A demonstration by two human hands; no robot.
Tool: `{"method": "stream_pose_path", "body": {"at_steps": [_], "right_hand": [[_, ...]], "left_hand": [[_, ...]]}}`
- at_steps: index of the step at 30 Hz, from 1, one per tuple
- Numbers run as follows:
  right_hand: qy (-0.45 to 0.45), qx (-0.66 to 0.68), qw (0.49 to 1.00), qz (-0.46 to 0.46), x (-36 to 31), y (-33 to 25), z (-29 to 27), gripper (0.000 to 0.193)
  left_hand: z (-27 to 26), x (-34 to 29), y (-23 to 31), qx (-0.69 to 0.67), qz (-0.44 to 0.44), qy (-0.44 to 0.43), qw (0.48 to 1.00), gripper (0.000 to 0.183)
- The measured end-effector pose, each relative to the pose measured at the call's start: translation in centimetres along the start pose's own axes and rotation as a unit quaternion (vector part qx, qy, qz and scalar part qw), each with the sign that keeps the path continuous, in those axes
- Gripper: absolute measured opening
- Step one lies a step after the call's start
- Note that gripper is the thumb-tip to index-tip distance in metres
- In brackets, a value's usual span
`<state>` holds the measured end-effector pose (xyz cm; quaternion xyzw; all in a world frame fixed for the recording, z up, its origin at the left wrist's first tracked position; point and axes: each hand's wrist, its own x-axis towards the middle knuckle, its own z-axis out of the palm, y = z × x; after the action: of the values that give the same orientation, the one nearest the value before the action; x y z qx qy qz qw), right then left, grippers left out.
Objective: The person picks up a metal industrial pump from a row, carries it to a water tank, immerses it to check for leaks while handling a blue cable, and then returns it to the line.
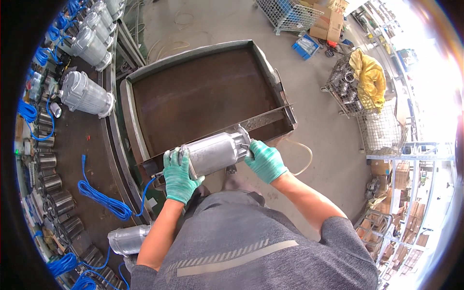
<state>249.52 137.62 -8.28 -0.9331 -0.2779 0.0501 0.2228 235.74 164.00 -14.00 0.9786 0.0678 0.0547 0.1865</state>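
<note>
A silver cylindrical submersible pump [211, 153] lies on its side across my front, held at the near edge of a large metal tank [193, 52]. My left hand [179, 176], in a green glove, is wrapped round the pump's left end, near the blue cable [144, 198] that runs from it. With the other green glove, my right hand [267, 162] grips the flanged, legged end, its fingertips partly hidden. A flat metal bar [263, 121] spans the tank just beyond the pump. Brown, murky-looking water [203, 96] fills the tank.
On the left bench stand several similar pumps [87, 94], with a coiled blue cable [104, 199] and a row of metal cylinders [59, 200]. Another pump [129, 239] lies by my left forearm. Wire cages [345, 84] and a blue crate [305, 47] stand right; a hose [309, 157] loops nearby.
</note>
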Motion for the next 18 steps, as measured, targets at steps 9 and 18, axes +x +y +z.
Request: {"method": "stream_pose_path", "body": {"at_steps": [9, 18], "right_hand": [[-0.021, 0.122, 0.992, 0.021, -1.8, -2.2, -3.1, 0.024], [-0.027, 0.124, 0.979, -0.161, -1.9, -6.4, -0.8, 0.034]], "left_hand": [[-0.3, -0.4, 0.2, 0.041, -0.022, -0.04, 0.998, 0.132], [-3.6, -1.5, 4.4, -0.309, 0.02, -0.021, 0.951, 0.104]]}}
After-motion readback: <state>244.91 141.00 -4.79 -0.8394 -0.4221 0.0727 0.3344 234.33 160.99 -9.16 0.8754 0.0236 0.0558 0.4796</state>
